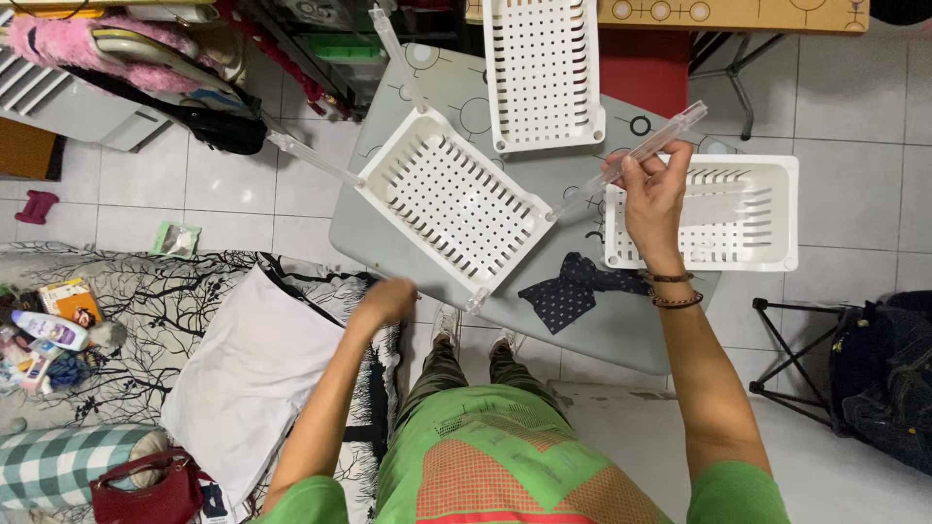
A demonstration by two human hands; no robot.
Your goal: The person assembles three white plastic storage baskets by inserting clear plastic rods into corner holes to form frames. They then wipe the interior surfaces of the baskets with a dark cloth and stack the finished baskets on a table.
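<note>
Head view: right hand [652, 199] pinches clear plastic rod [636, 155] above white basket [782, 218]; left hand [386, 301] (blurred, grip unclear) at desk [621, 335] edge.

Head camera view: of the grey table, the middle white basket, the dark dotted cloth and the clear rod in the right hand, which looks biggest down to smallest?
1. Grey table
2. Middle white basket
3. Dark dotted cloth and clear rod: unsure. The rod is longer but very thin, and the right hand holds it raised nearer the camera.
</note>
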